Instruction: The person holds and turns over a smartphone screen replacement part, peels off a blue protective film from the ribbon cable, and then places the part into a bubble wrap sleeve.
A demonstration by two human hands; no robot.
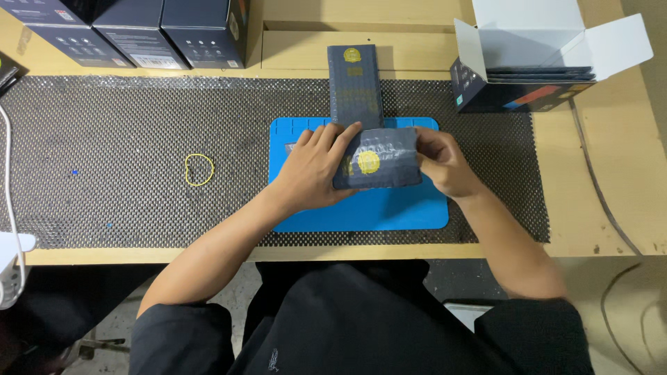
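Observation:
Over the blue mat, both my hands hold a dark flat package wrapped in clear bubble film, with a round yellow mark on its face. My left hand grips its left edge, fingers lying over the top. My right hand pinches its right edge. Just behind it, a second dark flat package lies lengthwise, reaching from the mat toward the table's back.
An open dark carton with white flaps and flat dark items inside stands at the back right. Three dark boxes stand at the back left. A yellow rubber band lies on the black mesh liner. A cable runs along the right edge.

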